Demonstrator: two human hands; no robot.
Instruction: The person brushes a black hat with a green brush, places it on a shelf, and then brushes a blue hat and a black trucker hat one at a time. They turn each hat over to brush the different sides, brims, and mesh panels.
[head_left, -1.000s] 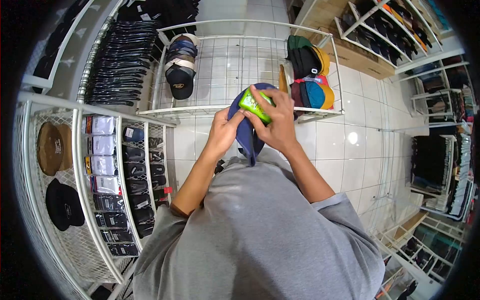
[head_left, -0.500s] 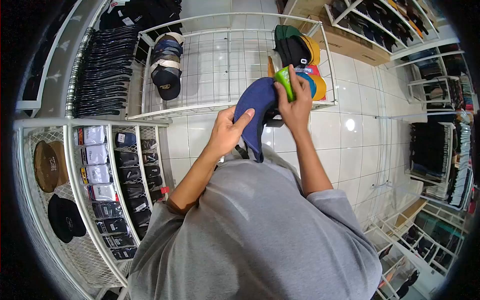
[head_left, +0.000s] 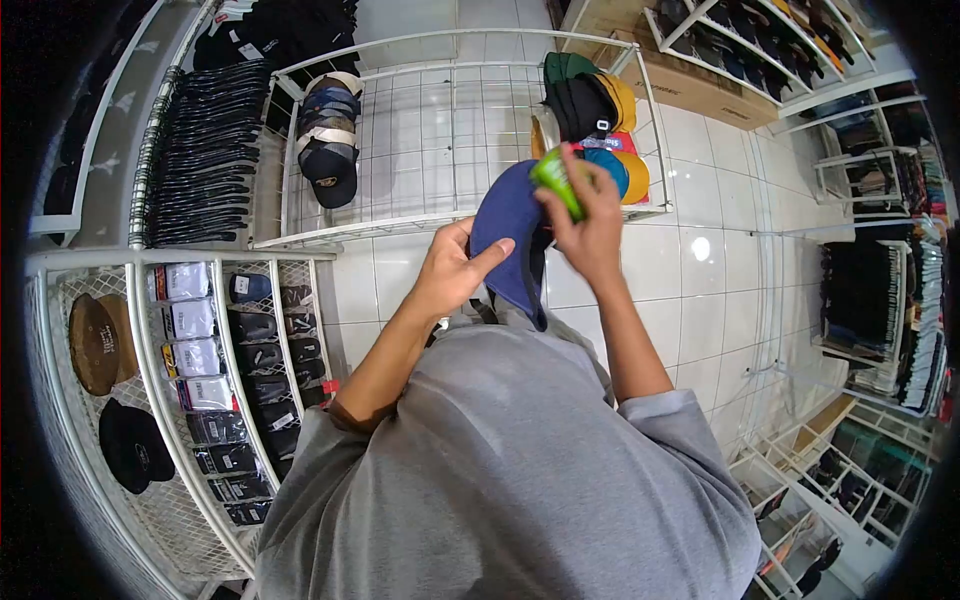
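Cap (head_left: pixel 510 235) in left hand (head_left: pixel 452 275); right hand (head_left: pixel 590 235) clutches green device (head_left: pixel 556 180).

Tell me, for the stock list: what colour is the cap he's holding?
Navy blue cap, held by the left hand; head view.

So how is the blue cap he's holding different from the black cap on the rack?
The blue cap is held up in the left hand; the black cap rests on the wire rack. The blue cap is plain navy and alone; the black cap fronts a stack and has a small emblem. Both have brims.
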